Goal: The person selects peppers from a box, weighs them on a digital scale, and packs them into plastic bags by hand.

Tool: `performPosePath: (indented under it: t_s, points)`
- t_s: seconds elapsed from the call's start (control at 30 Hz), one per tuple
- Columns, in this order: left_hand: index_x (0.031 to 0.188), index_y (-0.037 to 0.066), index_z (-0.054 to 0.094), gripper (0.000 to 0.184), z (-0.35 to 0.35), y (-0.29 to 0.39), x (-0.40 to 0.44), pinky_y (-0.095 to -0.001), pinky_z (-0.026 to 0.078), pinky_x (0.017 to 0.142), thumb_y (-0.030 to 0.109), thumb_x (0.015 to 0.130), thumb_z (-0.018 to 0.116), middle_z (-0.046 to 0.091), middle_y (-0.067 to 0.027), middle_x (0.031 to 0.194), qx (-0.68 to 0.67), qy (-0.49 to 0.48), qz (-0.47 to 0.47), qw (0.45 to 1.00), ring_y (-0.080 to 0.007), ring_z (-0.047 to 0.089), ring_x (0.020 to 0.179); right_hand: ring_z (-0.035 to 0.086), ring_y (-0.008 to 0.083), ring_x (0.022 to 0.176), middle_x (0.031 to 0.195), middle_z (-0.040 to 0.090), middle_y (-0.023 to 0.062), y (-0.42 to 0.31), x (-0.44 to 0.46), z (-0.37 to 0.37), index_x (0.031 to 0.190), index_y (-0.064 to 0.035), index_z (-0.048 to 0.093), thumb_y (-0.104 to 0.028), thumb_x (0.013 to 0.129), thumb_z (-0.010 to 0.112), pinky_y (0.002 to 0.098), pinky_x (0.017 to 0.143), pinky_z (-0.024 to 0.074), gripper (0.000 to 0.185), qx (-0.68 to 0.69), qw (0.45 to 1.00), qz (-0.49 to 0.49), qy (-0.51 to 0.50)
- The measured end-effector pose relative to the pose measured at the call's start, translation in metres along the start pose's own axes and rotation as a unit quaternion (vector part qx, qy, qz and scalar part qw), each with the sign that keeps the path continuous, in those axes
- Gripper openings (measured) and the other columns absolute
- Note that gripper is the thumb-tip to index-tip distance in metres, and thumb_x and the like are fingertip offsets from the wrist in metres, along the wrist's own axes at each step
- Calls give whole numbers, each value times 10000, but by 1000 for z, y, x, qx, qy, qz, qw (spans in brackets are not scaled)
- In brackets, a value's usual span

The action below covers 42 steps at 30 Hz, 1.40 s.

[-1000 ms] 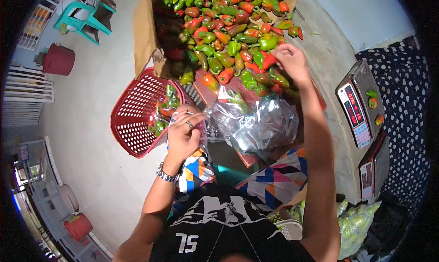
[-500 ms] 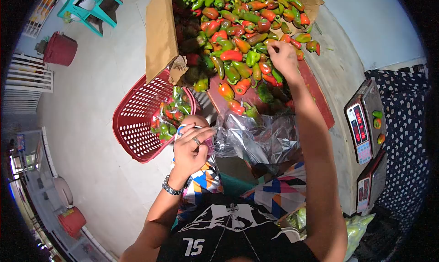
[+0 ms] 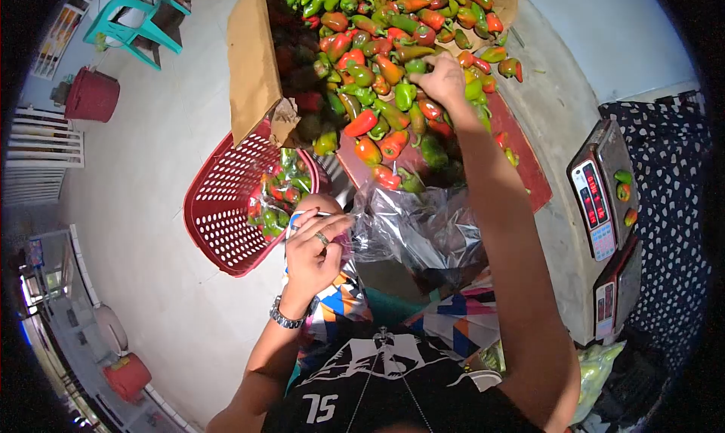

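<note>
My left hand, with a ring and a wristwatch, is above my knee, fingers closed on the edge of a clear plastic bag. The bag spreads across my lap below the peppers. My right hand is over a heap of red and green peppers. Its thumb and forefinger are parted around a green pepper that rests in the heap. The palm side is hidden from me. The heap spills from a cardboard box lying on its side onto a red board.
A red perforated basket holds bagged peppers left of my knee. Two digital scales stand at right, the farther scale with a few peppers on its pan. A teal chair and a dark red bin stand far left.
My right hand has moved left over the heap, its thumb and forefinger now parted at a green pepper. My left hand stays on the bag. The view has shifted slightly.
</note>
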State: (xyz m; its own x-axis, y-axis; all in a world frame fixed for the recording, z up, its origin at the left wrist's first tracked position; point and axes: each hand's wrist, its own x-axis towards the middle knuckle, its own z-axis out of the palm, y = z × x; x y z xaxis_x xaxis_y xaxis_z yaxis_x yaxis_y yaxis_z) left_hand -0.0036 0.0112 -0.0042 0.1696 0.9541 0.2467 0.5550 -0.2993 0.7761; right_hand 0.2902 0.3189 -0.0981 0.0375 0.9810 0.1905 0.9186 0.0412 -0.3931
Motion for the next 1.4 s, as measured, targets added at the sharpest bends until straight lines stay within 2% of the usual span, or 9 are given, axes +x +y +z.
performPosePath:
  t_s: [0.07,0.17,0.37,0.5,0.67,0.87,1.07,1.23,1.4]
  points:
    - [1054,48,768,391,0,3,1,-460,437,1097,-15,744,539,770,-126,1079,4,-4,-4,1000,-269,729,975,678,273,1098,1182,709,134,-14,-4,-51,1184,-28,745,-450,805,787,371,974,515,569,232,961,59,-137]
    - [1066,51,766,397,1,3,1,-465,440,1095,-9,744,541,765,-128,1092,2,-5,5,1000,-285,724,988,692,303,1132,1259,680,223,9,-5,-66,1330,98,552,-273,944,604,408,981,554,537,678,689,110,-231]
    - [1065,50,761,390,11,5,1,-482,445,1095,-3,747,540,762,-132,1090,-5,-17,11,1000,-298,721,1008,630,189,732,1008,648,160,26,-40,-114,1229,52,577,-297,986,477,283,654,533,437,798,492,100,-334]
    - [1055,47,758,383,17,13,4,-480,453,1091,-13,749,535,760,-139,1079,6,-24,18,1000,-306,720,1014,374,58,457,739,517,43,45,-66,-140,955,-74,572,-431,1009,525,213,380,270,364,770,557,191,-244]
    - [1048,39,753,369,18,20,3,-471,455,1093,-17,753,537,761,-141,1070,5,-21,1,1000,-315,718,1007,303,66,389,547,396,-44,158,-107,-184,946,-145,555,-522,1032,522,243,346,221,389,698,656,277,-81]
    - [1051,39,754,361,19,19,3,-460,458,1086,1,765,537,763,-132,1073,33,-22,3,999,-297,717,1020,513,125,528,728,590,41,336,-179,-267,1061,-121,587,-398,1039,585,245,437,394,278,476,706,383,359]
    - [1057,45,756,352,21,21,3,-462,455,1089,21,772,552,762,-132,1077,45,-31,15,998,-297,715,1031,658,196,745,899,669,91,462,-278,-330,1126,-20,652,-119,998,619,350,648,562,166,381,715,396,433]
    - [1051,49,759,346,26,28,5,-464,449,1096,22,772,555,762,-131,1071,44,-42,8,998,-295,715,1030,701,302,1060,1134,719,169,507,-304,-346,1212,1,704,-443,914,741,396,871,578,536,13,780,539,318]
    - [1053,44,757,346,30,29,5,-463,446,1100,26,774,555,761,-132,1071,59,-51,20,997,-293,715,1029,682,374,1158,1186,718,256,483,-295,-323,1103,23,767,-760,863,598,453,1004,506,835,-187,734,594,271]
